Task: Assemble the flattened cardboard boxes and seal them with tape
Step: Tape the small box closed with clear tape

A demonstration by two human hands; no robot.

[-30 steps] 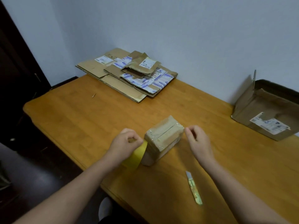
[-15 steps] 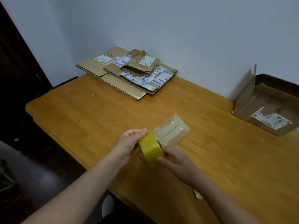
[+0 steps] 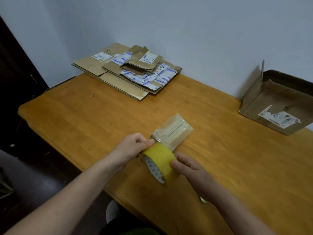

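Observation:
A small cardboard box [image 3: 174, 131], wrapped in clear tape, stands on the wooden table [image 3: 84, 119] near its front edge. Right in front of the box is a yellow tape roll [image 3: 160, 158]. My right hand [image 3: 188, 168] grips the roll from the right side. My left hand [image 3: 133, 148] has its fingers curled at the roll's upper left edge, thumb and forefinger pinched at the tape by the box's near corner. A stack of flattened cardboard boxes [image 3: 128, 72] with white labels lies at the table's far left corner against the wall.
An assembled open cardboard box [image 3: 277, 106] with a torn label sits at the far right by the wall. A bit of a knife handle [image 3: 203, 200] shows beside my right forearm. A small scrap [image 3: 92, 94] lies near the flat stack. Dark floor lies left of the table.
My right hand left the box's right side and took hold of the tape roll. The roll came up in front of the box, and my left hand now pinches at its edge.

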